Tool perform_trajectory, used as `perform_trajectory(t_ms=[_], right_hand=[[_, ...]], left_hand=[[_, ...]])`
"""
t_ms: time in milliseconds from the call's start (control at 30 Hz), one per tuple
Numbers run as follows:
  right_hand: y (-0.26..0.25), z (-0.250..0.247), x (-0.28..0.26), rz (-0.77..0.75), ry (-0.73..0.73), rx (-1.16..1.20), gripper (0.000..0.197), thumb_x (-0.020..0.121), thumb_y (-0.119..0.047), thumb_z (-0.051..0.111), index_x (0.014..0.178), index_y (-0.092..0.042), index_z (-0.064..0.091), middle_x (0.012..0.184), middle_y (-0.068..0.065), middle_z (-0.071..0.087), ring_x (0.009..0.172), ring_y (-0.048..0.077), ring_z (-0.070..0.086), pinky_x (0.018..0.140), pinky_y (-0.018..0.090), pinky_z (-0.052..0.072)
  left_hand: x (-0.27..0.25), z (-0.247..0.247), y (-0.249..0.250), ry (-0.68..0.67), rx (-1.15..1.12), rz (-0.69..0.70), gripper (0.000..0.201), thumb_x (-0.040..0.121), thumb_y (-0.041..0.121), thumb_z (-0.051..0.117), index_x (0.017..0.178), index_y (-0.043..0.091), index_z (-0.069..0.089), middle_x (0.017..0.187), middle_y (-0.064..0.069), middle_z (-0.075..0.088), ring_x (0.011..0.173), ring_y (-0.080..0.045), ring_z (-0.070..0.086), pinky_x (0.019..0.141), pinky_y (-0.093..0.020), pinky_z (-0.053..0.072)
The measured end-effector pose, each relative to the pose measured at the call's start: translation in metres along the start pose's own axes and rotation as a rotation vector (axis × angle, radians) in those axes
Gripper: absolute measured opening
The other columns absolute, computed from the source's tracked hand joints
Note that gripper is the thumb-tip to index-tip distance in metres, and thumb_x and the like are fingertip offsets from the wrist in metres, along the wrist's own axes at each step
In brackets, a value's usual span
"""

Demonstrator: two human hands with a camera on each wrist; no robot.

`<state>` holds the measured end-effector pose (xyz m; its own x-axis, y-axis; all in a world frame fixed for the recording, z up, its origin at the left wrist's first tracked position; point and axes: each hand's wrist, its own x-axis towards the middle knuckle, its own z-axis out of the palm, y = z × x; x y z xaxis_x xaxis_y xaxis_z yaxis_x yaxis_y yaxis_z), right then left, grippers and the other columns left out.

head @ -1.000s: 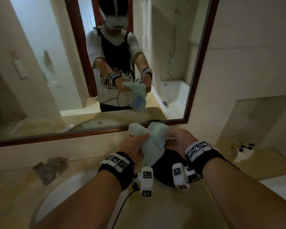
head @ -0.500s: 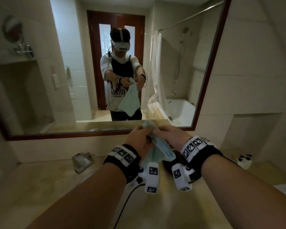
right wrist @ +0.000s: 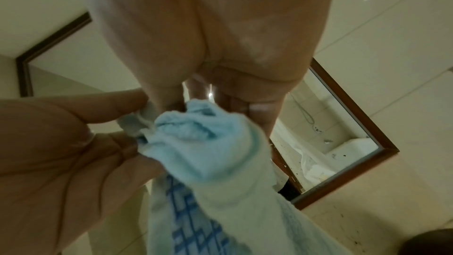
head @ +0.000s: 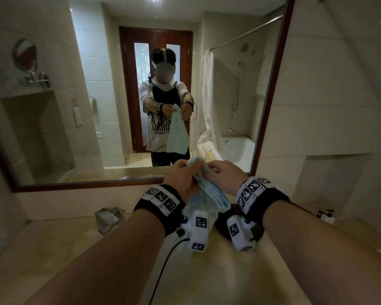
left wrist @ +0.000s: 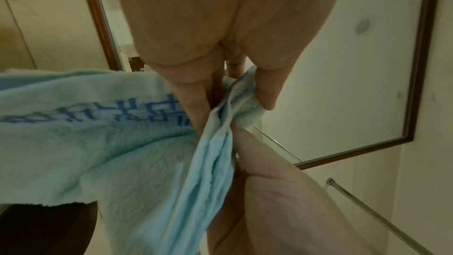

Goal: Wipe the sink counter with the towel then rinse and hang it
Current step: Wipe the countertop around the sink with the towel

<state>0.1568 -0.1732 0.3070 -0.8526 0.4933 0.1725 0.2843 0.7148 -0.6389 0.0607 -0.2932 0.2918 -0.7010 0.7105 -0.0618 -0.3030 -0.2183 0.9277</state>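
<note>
Left hand (head: 183, 176): raised above the table (head: 53, 249), in front of the mirror (head: 271, 89); fingers and thumb curled around the top edge of the towel (head: 207, 201), pinching a bunched fold. Confirmed in the left wrist view: left hand (left wrist: 220, 26) with thumb and fingers clamped on gathered cloth of the towel (left wrist: 110, 152).

Right hand (head: 226, 176): raised at the same height, just beside the left hand, knuckles nearly touching; fingers curled onto the same top edge of the towel. Confirmed in the right wrist view: right hand (right wrist: 208, 26) with fingertips closed on a crumpled corner of the towel (right wrist: 208, 143).

Towel: light blue-green, held in the air between both hands, clear of the table, hanging down between the wrists. Blue printed band with lettering visible on the cloth in both wrist views. Reflected in the mirror as a long draped sheet hanging from both hands.

Table: beige stone surface, below the forearms. Dark round object (head: 222, 223) on it directly below the wrists, partly hidden by the wrist-worn cameras; identity cannot be determined. Metallic holder (head: 107, 216) standing at the back left, against the wall. Small white dispenser (head: 326, 216) at the right, in the wall recess. Metal rail (left wrist: 380, 216) on the tiled wall below the mirror, seen in the left wrist view.
</note>
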Motion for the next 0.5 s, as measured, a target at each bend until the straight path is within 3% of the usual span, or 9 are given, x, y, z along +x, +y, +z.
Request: perform_trajectory(t_ms=[100, 233, 300, 367, 433, 500], right_hand=[[0.010, -0.005, 0.000, 0.008, 0.032, -0.066, 0.027, 0.101, -0.028, 0.047, 0.101, -0.015, 0.071, 0.089, 0.004, 0.067, 0.085, 0.021, 0.061, 0.064, 0.028, 0.040], [0.020, -0.014, 0.001, 0.062, 0.082, -0.055, 0.026, 0.103, -0.022, 0.043, 0.104, -0.015, 0.069, 0.092, 0.003, 0.065, 0.080, 0.016, 0.057, 0.058, 0.022, 0.037], [0.020, -0.019, 0.003, 0.090, 0.115, 0.021, 0.025, 0.102, -0.023, 0.044, 0.107, -0.014, 0.067, 0.097, 0.005, 0.065, 0.085, 0.019, 0.060, 0.064, 0.027, 0.050], [0.020, -0.024, 0.005, 0.133, 0.120, 0.140, 0.024, 0.100, -0.023, 0.045, 0.105, -0.015, 0.066, 0.099, 0.007, 0.066, 0.089, 0.024, 0.065, 0.067, 0.034, 0.059], [0.017, -0.028, 0.005, 0.164, 0.108, 0.263, 0.023, 0.098, -0.023, 0.045, 0.097, -0.015, 0.066, 0.096, 0.009, 0.068, 0.088, 0.028, 0.068, 0.068, 0.038, 0.062], [0.009, -0.032, 0.005, 0.181, 0.107, 0.356, 0.023, 0.095, -0.024, 0.047, 0.092, -0.016, 0.067, 0.094, 0.013, 0.070, 0.089, 0.032, 0.069, 0.074, 0.050, 0.062]], left_hand=[[-0.002, 0.006, -0.002, 0.007, 0.045, -0.010, 0.027, 0.096, 0.019, 0.066, 0.117, 0.003, 0.059, 0.114, -0.022, 0.066, 0.106, -0.040, 0.067, 0.091, -0.059, 0.056], [-0.001, 0.008, -0.001, 0.016, 0.118, -0.078, 0.025, 0.097, 0.015, 0.060, 0.121, 0.011, 0.057, 0.120, -0.019, 0.063, 0.109, -0.038, 0.064, 0.090, -0.057, 0.056], [-0.001, 0.009, 0.002, 0.022, 0.178, -0.103, 0.025, 0.094, 0.016, 0.061, 0.119, 0.016, 0.057, 0.121, -0.019, 0.061, 0.109, -0.039, 0.063, 0.088, -0.060, 0.056], [0.000, 0.007, 0.004, 0.041, 0.282, -0.122, 0.022, 0.093, 0.019, 0.065, 0.113, 0.022, 0.057, 0.120, -0.016, 0.061, 0.106, -0.036, 0.063, 0.086, -0.057, 0.058], [0.002, 0.004, 0.005, 0.055, 0.395, -0.123, 0.019, 0.091, 0.022, 0.068, 0.105, 0.028, 0.057, 0.117, -0.012, 0.061, 0.103, -0.033, 0.063, 0.084, -0.052, 0.060], [0.003, 0.003, 0.007, 0.052, 0.501, -0.145, 0.021, 0.087, 0.025, 0.073, 0.101, 0.031, 0.059, 0.115, -0.011, 0.063, 0.101, -0.032, 0.065, 0.082, -0.052, 0.061]])
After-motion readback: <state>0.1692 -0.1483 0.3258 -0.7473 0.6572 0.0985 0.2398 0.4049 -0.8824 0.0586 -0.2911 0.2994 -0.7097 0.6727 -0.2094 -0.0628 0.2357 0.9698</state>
